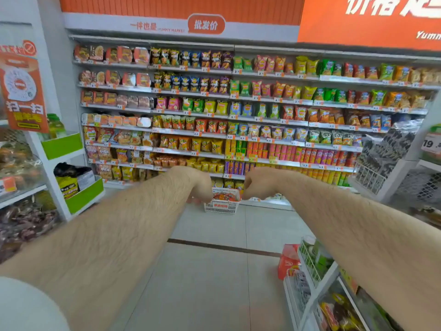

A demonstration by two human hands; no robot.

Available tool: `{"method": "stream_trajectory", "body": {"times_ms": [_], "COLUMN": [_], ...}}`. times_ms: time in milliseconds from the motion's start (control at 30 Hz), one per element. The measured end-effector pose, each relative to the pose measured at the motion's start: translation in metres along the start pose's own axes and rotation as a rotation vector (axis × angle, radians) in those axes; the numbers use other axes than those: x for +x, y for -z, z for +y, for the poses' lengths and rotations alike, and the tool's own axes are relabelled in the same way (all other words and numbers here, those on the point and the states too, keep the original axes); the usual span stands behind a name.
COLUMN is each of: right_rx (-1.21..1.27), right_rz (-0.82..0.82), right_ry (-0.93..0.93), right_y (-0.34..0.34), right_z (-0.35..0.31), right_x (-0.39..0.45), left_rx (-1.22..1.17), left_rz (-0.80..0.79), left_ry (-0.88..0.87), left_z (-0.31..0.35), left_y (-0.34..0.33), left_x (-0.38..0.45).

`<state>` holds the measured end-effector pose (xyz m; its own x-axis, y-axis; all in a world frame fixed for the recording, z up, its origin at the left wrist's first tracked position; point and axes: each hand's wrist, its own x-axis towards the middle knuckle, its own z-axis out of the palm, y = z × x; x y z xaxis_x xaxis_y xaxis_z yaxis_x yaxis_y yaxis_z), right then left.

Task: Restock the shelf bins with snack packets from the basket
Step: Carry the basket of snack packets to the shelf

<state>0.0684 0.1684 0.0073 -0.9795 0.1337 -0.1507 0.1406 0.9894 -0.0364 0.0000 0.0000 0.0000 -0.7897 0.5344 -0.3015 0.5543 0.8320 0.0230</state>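
Note:
A white slatted basket (222, 207) with red and orange snack packets (225, 196) in it hangs in front of me at arm's length, above the tiled floor. My left hand (200, 187) bends down at the wrist and its fingers curl round the basket's left rim. My right hand (254, 185) does the same at the right rim. The backs of both hands hide most of the fingers. Behind the basket stands a long wall shelf (238, 139) packed with rows of crisp bags and snack tubes.
A white rack with green bins (71, 144) and bagged goods stands at the left. Another rack with wire bins (310, 271) and a red packet (287, 261) is at the lower right. A stand of dark packets (391, 149) is at the right. Grey floor tiles (210, 271) run between them.

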Motion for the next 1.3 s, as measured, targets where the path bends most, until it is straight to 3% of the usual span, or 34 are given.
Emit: {"method": "stream_trajectory", "body": {"times_ms": [333, 433, 633, 867, 1300], "right_rx": [0.115, 0.144, 0.199, 0.221, 0.258], "right_rz": [0.010, -0.051, -0.055, -0.198, -0.292], "right_ry": [-0.020, -0.037, -0.058, -0.088, -0.144], "right_y": [-0.080, -0.100, -0.127, -0.127, -0.132], "right_z": [0.038, 0.065, 0.138, 0.220, 0.261], "right_x": [0.097, 0.149, 0.271, 0.402, 0.690], "left_rx": [-0.108, -0.117, -0.138, -0.165, -0.327], "left_rz": [-0.140, -0.170, -0.271, -0.325, -0.255], "left_ry": [0.017, 0.016, 0.034, 0.058, 0.068], "left_z": [-0.005, -0.001, 0.018, 0.035, -0.070], "left_y": [-0.064, -0.072, -0.070, -0.041, -0.015], "left_x": [0.113, 0.167, 0.298, 0.431, 0.731]}}
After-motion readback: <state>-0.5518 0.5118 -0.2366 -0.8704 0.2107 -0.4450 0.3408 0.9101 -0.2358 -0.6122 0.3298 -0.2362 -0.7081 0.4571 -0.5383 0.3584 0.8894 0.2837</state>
